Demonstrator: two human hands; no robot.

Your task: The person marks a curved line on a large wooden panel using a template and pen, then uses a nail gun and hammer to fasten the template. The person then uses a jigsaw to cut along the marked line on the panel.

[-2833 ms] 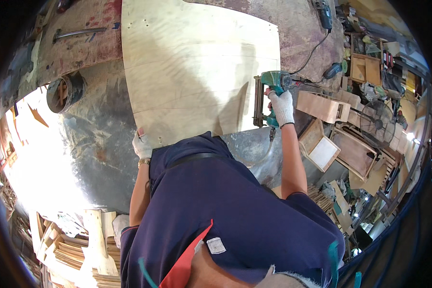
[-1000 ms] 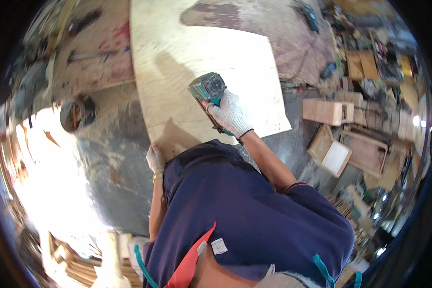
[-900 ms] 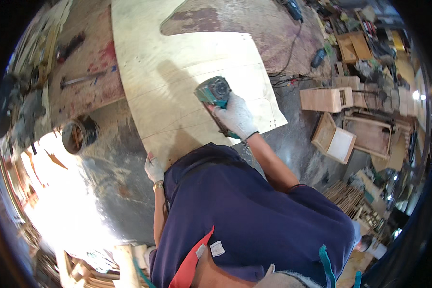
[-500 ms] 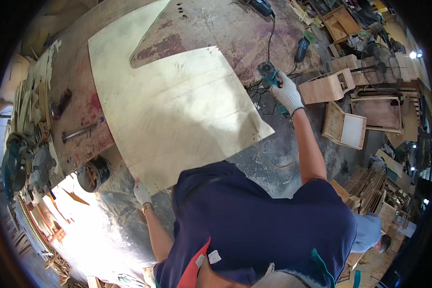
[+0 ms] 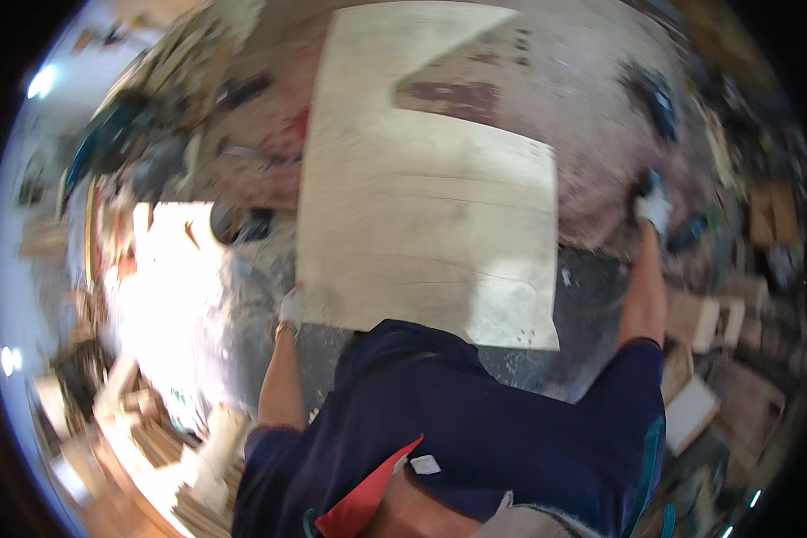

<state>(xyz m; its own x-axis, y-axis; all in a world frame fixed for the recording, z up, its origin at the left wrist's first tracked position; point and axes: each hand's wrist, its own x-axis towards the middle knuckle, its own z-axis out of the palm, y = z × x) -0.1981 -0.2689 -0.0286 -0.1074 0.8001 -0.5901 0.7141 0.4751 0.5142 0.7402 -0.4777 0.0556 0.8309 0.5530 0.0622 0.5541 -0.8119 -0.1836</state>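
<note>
A large pale sheet of thin plywood (image 5: pixel 421 215) with a deep notch at its far side lies over the worktable (image 5: pixel 592 134) and juts out past the near edge towards my body. My left hand (image 5: pixel 291 306), in a white glove, is closed on the sheet's near left edge. Right of the sheet, at the table, my gloved right hand (image 5: pixel 654 210) grips a small corded power tool (image 5: pixel 650 182), dark and teal. Motion blur and my fingers hide most of it, so its exact kind is unclear.
Another dark power tool (image 5: pixel 662 112) lies farther back on the right. A hammer-like tool (image 5: pixel 249 151) lies on the table's left, with a dark bucket (image 5: pixel 227 222) below it. Wooden box pieces (image 5: pixel 695 318) crowd the right; wood scraps (image 5: pixel 208 448) pile at lower left.
My view has swung round to the right, blurring the surroundings. My right hand has carried the power tool from off the table's near edge onto the tabletop. The left hand still holds the sheet.
</note>
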